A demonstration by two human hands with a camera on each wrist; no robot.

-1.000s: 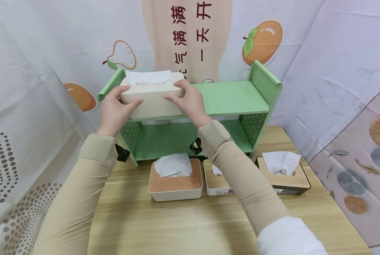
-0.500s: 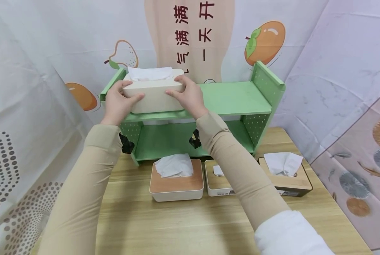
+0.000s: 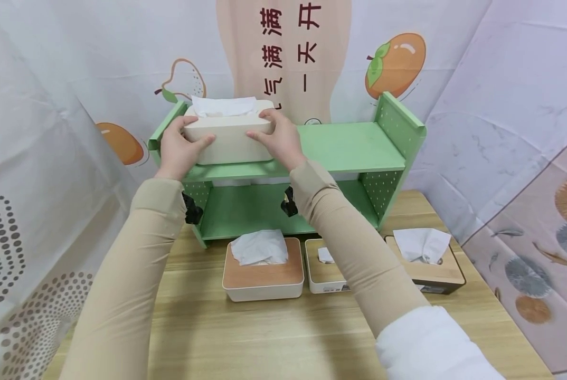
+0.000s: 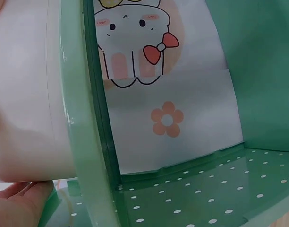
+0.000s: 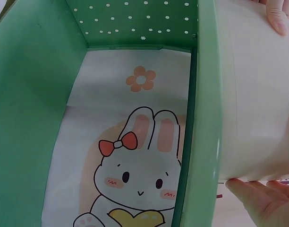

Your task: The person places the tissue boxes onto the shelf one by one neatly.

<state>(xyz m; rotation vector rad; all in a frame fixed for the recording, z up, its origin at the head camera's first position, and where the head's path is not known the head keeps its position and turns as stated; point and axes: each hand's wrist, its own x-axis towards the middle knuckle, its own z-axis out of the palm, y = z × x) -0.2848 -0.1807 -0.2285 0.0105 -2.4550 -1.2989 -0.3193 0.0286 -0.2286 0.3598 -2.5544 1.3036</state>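
Note:
A cream tissue box (image 3: 233, 140) with a white tissue (image 3: 224, 106) out of its top sits at the left end of the upper shelf of a green rack (image 3: 355, 145). My left hand (image 3: 179, 148) grips its left end, thumb on the front face and fingers round the side. At the other end my right hand (image 3: 283, 138) holds it the same way, thumb on the front. Both wrist views show the box (image 4: 29, 90) against the green shelf edge (image 4: 83, 118), with fingers at its end. The far side of the box is hidden.
Along the wooden table (image 3: 264, 338), before the rack, stand a white tissue box with a brown lid (image 3: 264, 274), a second wood-topped box (image 3: 319, 269) partly behind my right sleeve, and a dark one (image 3: 435, 269) at the right. The lower shelf (image 3: 250, 208) lies beneath my wrists.
The cream tissue box has gone slightly up in view and back, farther onto the upper shelf, with both hands holding it. The boxes on the table have stayed put.

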